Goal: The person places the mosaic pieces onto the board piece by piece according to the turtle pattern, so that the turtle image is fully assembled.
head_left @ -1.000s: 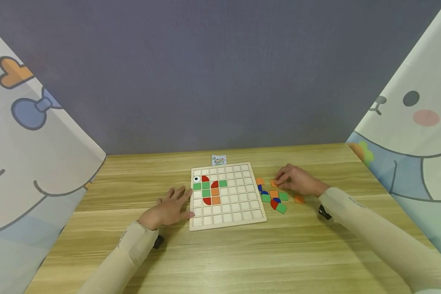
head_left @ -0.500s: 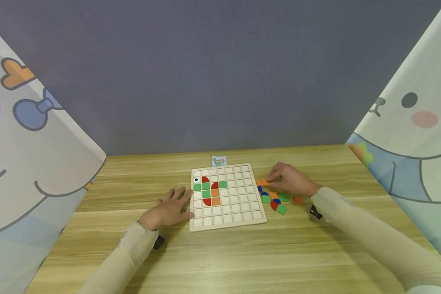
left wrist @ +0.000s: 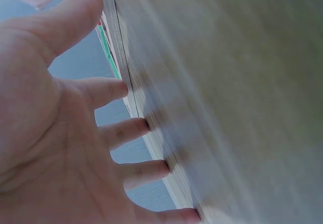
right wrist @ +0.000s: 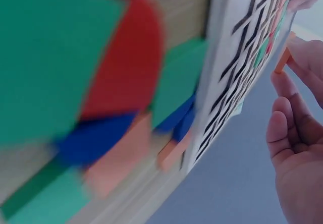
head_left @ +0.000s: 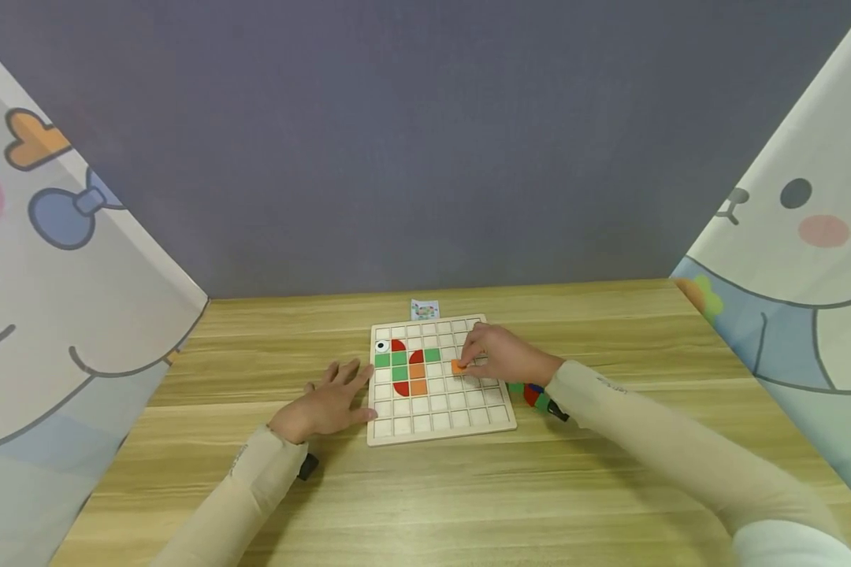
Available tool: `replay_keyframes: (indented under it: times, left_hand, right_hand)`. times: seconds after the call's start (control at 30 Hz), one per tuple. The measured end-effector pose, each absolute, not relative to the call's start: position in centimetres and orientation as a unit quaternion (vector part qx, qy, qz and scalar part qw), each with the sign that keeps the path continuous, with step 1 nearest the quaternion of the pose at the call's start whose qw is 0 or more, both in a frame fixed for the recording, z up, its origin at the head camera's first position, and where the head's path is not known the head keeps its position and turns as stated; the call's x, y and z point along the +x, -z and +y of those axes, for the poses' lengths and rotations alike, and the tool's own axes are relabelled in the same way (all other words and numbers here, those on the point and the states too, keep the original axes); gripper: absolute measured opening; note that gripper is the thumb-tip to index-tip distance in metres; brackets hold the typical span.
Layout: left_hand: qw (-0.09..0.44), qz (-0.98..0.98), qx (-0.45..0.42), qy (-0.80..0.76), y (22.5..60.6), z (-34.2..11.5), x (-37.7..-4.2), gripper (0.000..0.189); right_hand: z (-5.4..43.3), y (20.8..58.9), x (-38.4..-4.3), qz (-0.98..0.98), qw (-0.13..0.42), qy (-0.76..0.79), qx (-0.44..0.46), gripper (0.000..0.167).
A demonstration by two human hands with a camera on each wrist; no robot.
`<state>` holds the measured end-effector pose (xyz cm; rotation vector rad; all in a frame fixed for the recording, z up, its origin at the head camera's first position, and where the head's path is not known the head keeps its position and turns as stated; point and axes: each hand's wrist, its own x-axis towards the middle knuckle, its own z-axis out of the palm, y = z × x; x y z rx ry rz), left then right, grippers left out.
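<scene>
A square wooden grid board [head_left: 440, 423] lies on the table. On its left part sit a white tile with a black eye dot [head_left: 382, 346], red quarter-round tiles, green square tiles [head_left: 399, 372] and orange square tiles [head_left: 418, 387]. My right hand [head_left: 507, 354] pinches an orange square tile [head_left: 457, 367] between thumb and finger, over the board's right half. The right wrist view shows this orange tile [right wrist: 283, 60] on edge in the fingertips. Fingers spread, my left hand [head_left: 322, 405] rests at the board's left edge, thumb and index tip right at the rim.
Loose green, red [right wrist: 131, 57], blue [right wrist: 98, 138] and orange tiles lie right of the board, mostly hidden under my right forearm in the head view. A small printed card [head_left: 424, 309] lies behind the board. A grey panel [head_left: 425, 157] rises behind the table.
My right hand has moved left from the loose tiles to over the board, bringing an orange square tile with it. The left hand stays at the board's left edge.
</scene>
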<state>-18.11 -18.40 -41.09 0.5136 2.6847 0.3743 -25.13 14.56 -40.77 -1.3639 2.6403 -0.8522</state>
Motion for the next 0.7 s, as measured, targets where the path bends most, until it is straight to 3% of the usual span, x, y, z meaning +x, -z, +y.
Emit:
replay_keyframes:
  times: [0.37, 0.7]
  left_hand:
    - [0.187, 0.956, 0.183, -0.134, 41.1, -18.5, -18.2, 0.079]
    - [0.185, 0.957, 0.183, -0.13, 41.2, -18.5, -18.3, 0.079]
  right_hand:
    - [10.6, 40.1, -25.4, 0.87, 0.08, 0.244, -0.421, 0.007]
    - [9.1, 40.3, -25.5, 0.884, 0.096, 0.231, -0.394, 0.007]
